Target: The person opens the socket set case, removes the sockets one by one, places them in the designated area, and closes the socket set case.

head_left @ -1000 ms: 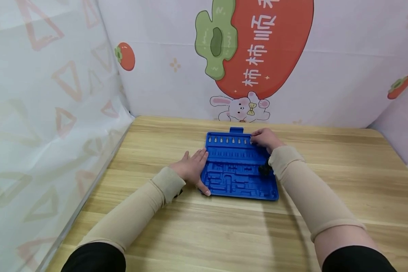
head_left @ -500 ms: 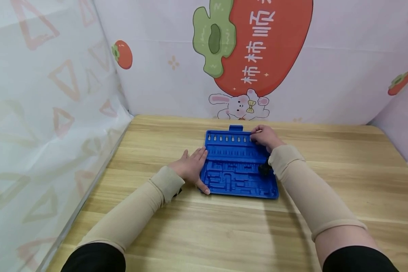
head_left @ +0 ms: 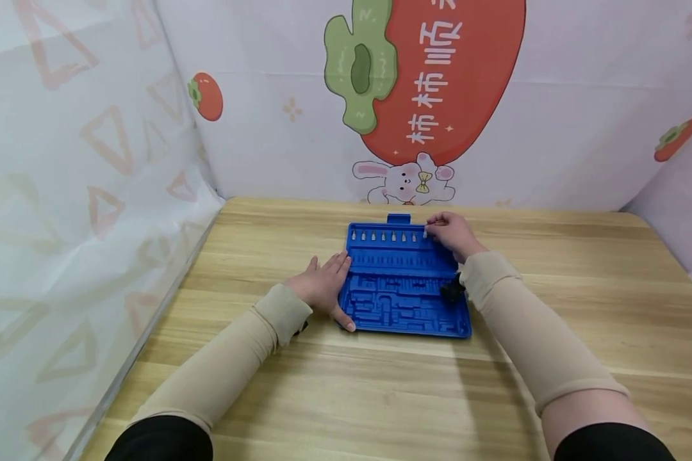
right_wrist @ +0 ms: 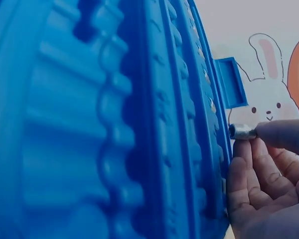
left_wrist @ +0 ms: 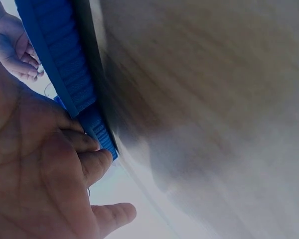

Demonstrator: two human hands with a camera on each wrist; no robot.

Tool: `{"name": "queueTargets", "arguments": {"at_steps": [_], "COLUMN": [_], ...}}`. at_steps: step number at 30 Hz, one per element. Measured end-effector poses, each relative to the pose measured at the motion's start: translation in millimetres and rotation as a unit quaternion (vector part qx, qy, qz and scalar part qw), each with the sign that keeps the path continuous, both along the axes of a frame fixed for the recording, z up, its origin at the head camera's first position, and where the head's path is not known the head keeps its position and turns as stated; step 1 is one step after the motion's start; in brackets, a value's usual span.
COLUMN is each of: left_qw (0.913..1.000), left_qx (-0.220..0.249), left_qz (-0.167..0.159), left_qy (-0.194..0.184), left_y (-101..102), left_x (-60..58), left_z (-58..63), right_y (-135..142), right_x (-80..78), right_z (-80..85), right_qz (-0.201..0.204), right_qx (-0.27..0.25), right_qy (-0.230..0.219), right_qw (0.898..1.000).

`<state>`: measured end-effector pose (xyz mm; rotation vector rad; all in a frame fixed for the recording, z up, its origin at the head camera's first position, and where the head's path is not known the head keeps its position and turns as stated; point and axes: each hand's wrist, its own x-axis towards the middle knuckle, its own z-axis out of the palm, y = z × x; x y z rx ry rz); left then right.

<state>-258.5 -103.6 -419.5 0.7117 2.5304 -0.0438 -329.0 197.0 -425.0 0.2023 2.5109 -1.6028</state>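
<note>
A blue moulded tool case (head_left: 403, 269) lies open on the wooden table. Seven or so would be too fine a count, but several small silver sockets (head_left: 383, 235) stand in a row along its far compartment. My left hand (head_left: 321, 282) rests against the case's left side, fingers straight and thumb at the front corner. At the far right corner, my right hand (head_left: 453, 234) pinches a short metal socket (right_wrist: 241, 131) between its fingertips. The right wrist view shows the socket's hollow end facing the case wall.
A blue latch tab (head_left: 399, 218) sticks out from the case's far edge. A printed cloth (head_left: 277, 141) hangs behind the wooden table (head_left: 346, 390), and a pale sheet (head_left: 92, 256) borders it on the left. A black device (head_left: 452, 289) sits at my right wrist, over the case.
My right hand has shifted slightly at the case's far right corner, and the socket by its fingertips shows more plainly. My left hand stays at the case's left side.
</note>
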Motion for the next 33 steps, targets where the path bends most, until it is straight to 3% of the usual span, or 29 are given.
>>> {"name": "queueTargets", "arguments": {"at_steps": [6,19,33], "left_qw": [1.0000,0.9999,0.9999], "left_qx": [0.006,0.011,0.012], "left_qz": [0.002,0.000,-0.005], "left_qy": [0.001,-0.008,-0.007], "left_y": [0,-2,-1], "left_x": [0.3,-0.7,-2.4], "left_z": [-0.4,-1.1,-1.9], "right_y": [14,62,95], "right_x": [3.5,14.5,17.2], "right_z": [7.6,15.9,3.7], "right_qz": [0.009,0.007,-0.023], "right_qx": [-0.025,0.008,0.059], "right_qy": [0.004,0.005,-0.030], "right_qw": [1.000,1.000,0.998]}}
